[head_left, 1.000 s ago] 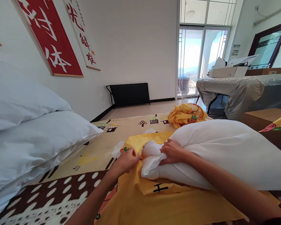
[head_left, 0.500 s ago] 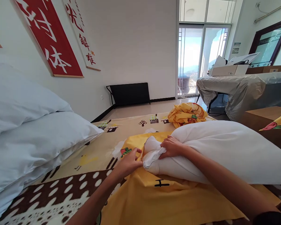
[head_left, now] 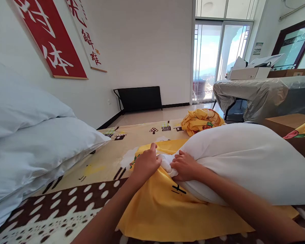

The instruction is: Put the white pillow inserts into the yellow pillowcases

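A plump white pillow (head_left: 251,162) lies across a yellow pillowcase (head_left: 162,217) spread on the patterned blanket. My right hand (head_left: 185,166) is closed around the bunched, narrow left end of the pillow. Just left of it, my left hand (head_left: 146,162) grips the pillowcase, with its fingers wrapped over the cloth at the tip of the pillow. Whether it also pinches the white fabric I cannot tell. Between the two hands the pillow's end is twisted and squeezed small. Folds of yellow cloth pull up toward my left hand.
Two stacked white pillows (head_left: 45,149) rest at the left on the patterned blanket (head_left: 101,162). A crumpled yellow cloth (head_left: 202,121) sits at the far edge. Right of it stand a plastic-covered table (head_left: 259,88) with boxes and a cardboard box (head_left: 287,122). A black folded piece (head_left: 139,98) leans against the wall.
My left hand has closed from a loose, spread pose and risen slightly. The pillow's end is now bunched tighter, and the pillowcase front is drawn up toward my hands.
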The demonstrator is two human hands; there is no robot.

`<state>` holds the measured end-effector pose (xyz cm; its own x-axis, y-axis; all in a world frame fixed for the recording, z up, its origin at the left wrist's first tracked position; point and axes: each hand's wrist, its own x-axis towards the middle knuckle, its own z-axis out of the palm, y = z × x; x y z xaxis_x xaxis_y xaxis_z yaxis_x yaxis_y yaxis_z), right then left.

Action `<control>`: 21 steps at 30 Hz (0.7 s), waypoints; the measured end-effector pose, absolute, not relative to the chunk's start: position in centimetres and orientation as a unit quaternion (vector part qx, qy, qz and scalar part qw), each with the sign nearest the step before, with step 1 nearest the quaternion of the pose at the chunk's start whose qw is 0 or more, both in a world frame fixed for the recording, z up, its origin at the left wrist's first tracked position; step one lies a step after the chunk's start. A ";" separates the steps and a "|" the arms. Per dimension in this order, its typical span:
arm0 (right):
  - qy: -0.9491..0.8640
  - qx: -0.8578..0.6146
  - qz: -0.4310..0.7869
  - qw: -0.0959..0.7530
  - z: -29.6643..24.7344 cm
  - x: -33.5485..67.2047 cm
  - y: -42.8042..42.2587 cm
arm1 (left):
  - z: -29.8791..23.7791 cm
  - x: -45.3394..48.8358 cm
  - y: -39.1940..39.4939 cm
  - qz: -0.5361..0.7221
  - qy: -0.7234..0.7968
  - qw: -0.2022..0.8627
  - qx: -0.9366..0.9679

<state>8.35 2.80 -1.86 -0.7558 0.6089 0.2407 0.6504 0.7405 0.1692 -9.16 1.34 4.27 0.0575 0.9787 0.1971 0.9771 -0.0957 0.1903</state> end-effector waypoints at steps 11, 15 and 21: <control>-0.935 -0.313 -0.149 0.076 -2.0 7.4 -0.1 | 4.4 -9.7 1.9 0.082 0.686 -0.042 0.721; -0.935 -0.305 -0.169 0.062 -2.6 6.8 -1.3 | 4.0 -9.3 1.8 0.059 0.672 -0.051 0.736; -0.936 -0.301 -0.176 0.048 -2.8 6.2 -2.5 | 3.9 -9.9 3.3 -0.018 0.670 -0.023 0.742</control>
<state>6.17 -2.53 -2.84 -0.8146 0.5461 0.1954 0.5798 0.7572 0.3008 -9.86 3.27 3.89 0.1027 0.9947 0.0042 0.9930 -0.1023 -0.0595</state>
